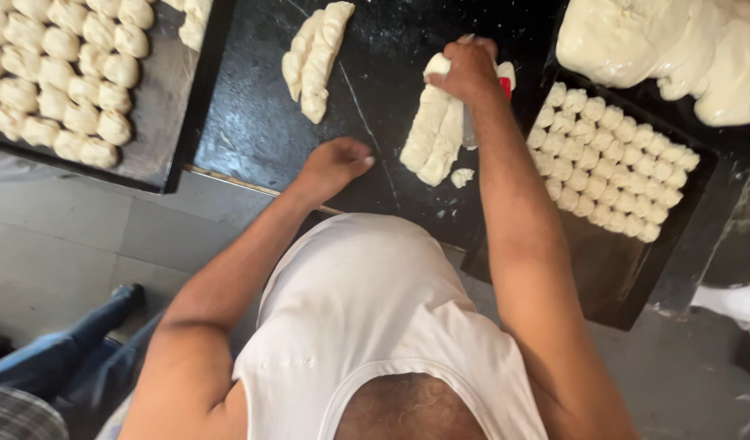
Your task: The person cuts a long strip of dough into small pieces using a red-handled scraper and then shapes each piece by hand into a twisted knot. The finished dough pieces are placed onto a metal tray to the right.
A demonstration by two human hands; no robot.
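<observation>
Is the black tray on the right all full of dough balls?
No, only partly full. The tray holds rows of dough balls in its far part, while the near part is bare dark metal.
</observation>
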